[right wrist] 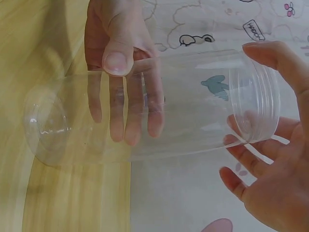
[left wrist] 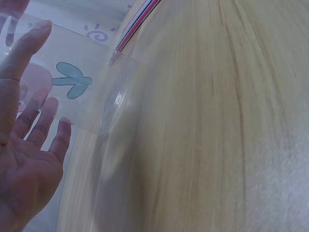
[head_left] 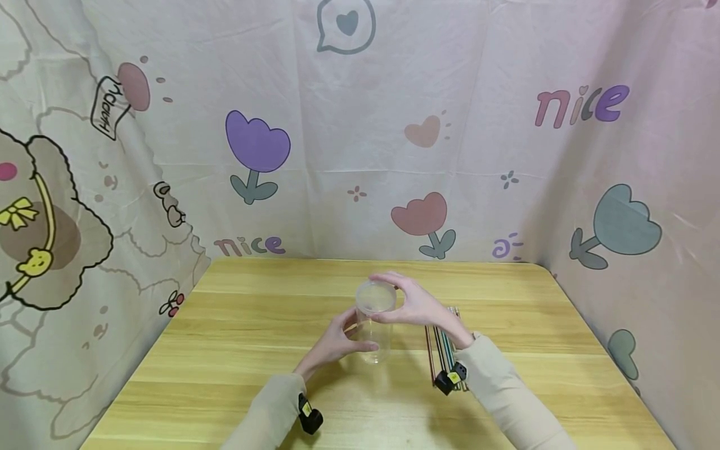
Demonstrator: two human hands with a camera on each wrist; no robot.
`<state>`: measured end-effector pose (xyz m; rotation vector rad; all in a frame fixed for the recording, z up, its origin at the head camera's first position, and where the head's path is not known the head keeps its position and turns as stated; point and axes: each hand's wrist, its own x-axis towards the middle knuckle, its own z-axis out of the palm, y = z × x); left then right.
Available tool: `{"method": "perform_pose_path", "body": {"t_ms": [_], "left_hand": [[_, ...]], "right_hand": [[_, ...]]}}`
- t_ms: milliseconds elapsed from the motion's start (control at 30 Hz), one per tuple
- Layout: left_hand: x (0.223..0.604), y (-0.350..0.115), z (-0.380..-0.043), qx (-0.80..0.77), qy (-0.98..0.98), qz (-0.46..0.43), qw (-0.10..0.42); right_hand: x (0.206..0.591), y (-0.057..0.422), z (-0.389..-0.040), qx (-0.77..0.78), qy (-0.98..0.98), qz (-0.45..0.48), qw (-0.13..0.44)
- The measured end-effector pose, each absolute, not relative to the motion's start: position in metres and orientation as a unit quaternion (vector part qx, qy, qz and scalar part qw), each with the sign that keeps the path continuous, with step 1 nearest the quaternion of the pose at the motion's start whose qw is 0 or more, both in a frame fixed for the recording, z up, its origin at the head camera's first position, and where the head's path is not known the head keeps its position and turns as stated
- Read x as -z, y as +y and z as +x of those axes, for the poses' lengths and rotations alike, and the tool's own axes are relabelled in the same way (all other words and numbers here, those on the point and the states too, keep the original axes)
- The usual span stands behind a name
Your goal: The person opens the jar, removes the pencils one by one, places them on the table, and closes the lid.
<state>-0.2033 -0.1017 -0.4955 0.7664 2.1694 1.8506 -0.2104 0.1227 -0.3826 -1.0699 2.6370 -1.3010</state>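
Note:
A tall clear plastic jar [head_left: 382, 337] stands roughly upright between my hands over the wooden table. Round its body curls my left hand [head_left: 334, 340], thumb on the near side; through the clear wall the right wrist view shows the left fingers [right wrist: 130, 130] behind it. My right hand [head_left: 419, 303] grips the round, ridged lid [right wrist: 263, 104] at the top, thumb and fingers on opposite sides. In the left wrist view the jar's bottom [left wrist: 118, 101] is close over the tabletop. Nothing shows inside the jar.
Several slim coloured sticks like pencils [head_left: 440, 350] lie side by side on the table [head_left: 253, 325], partly hidden under my right forearm. A printed cloth [head_left: 349, 125] hangs behind the table and along both sides.

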Motion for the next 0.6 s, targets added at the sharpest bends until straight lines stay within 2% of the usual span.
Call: {"method": "perform_pose_path", "body": {"t_ms": [600], "left_hand": [[0.4955,-0.1016,-0.2033,-0.625,0.732,0.252,0.099]], "right_hand": [[0.3832,0.1244,-0.209,0.43,0.835,-0.344,0.015]]}}
